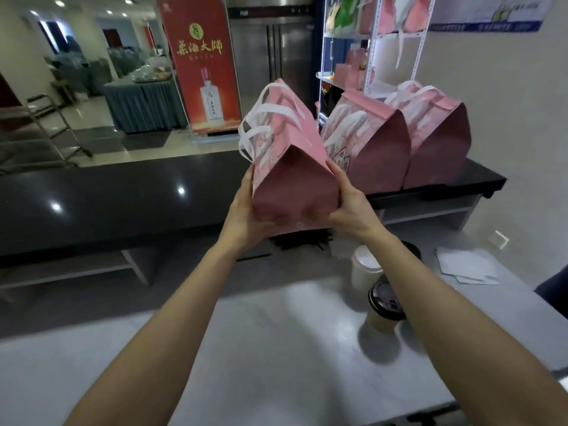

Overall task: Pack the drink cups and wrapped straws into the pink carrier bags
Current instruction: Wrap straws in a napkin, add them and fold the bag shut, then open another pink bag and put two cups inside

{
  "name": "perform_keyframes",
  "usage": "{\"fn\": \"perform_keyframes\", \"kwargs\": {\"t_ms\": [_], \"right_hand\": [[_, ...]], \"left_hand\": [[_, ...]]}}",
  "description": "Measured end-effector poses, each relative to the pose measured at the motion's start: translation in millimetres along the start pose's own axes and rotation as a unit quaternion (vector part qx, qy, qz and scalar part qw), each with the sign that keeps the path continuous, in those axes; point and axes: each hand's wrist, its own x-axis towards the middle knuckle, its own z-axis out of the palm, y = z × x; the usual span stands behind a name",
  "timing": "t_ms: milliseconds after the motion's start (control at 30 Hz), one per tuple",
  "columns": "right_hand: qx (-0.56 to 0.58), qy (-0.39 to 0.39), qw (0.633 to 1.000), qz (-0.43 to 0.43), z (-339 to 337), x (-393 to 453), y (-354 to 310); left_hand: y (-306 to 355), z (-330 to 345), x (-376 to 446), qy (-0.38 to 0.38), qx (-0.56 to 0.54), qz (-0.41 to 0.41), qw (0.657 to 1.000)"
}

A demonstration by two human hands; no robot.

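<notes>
I hold a pink carrier bag (292, 167) with white handles up in the air between both hands, above the dark counter's near edge. My left hand (246, 207) grips its left side and bottom. My right hand (347, 207) grips its right side, thumb under the base. Two more pink bags (368, 149) (436, 142) stand side by side on the dark counter (123, 198) to the right. A white-lidded cup (364, 265) and a black-lidded cup (384, 305) stand on the grey table by my right forearm. Dark wrapped straws (304, 241) lie under the held bag.
White papers (467, 265) lie at the grey table's (276, 348) right edge. A white metal shelf (375, 41) with more pink bags stands behind the counter. A red banner (199, 63) and draped tables are farther back on the left.
</notes>
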Motion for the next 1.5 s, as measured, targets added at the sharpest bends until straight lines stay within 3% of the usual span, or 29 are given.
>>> {"fn": "perform_keyframes", "kwargs": {"t_ms": [167,333,400,467,600,767,1067,1167,1300,1400,1500], "right_hand": [[-0.029,-0.058,0.996,0.054,-5.1,30.9,40.4],[-0.077,-0.039,0.993,0.084,-11.7,13.3,76.6],[-0.161,-0.107,0.978,0.075,-5.9,-0.2,90.0],[-0.259,-0.211,0.941,0.057,5.2,-12.0,102.5],[-0.301,-0.302,0.902,0.072,24.0,-26.8,119.9],[-0.303,-0.332,0.887,0.105,29.4,-34.4,131.2],[-0.278,-0.316,0.903,0.089,30.5,-35.9,121.1],[-0.281,-0.318,0.902,0.080,36.4,-36.3,118.6],[-0.273,-0.326,0.902,0.070,50.0,-39.0,115.8],[-0.278,-0.351,0.892,0.060,70.5,-33.9,109.6],[-0.274,-0.380,0.882,0.048,100.4,-27.3,94.6]], "left_hand": [[-9.9,38.2,21.1,0.003,0.016,-0.070,0.997],[-13.2,48.3,39.9,0.017,0.038,-0.092,0.995],[-12.3,50.6,53.0,0.017,0.044,-0.097,0.994],[-11.8,54.7,67.5,0.013,0.057,-0.102,0.993],[-13.0,63.5,93.0,0.003,0.052,-0.106,0.993],[-14.0,78.0,108.3,0.003,0.057,-0.106,0.993],[-13.8,76.3,109.1,-0.010,0.064,-0.115,0.991],[-12.9,59.8,93.5,-0.029,0.075,-0.133,0.988],[-27.6,22.8,34.0,-0.036,0.141,-0.082,0.986],[-44.8,-12.5,-12.5,-0.082,0.256,-0.079,0.960],[-61.9,-48.5,-47.6,-0.163,0.349,-0.155,0.910]]}}
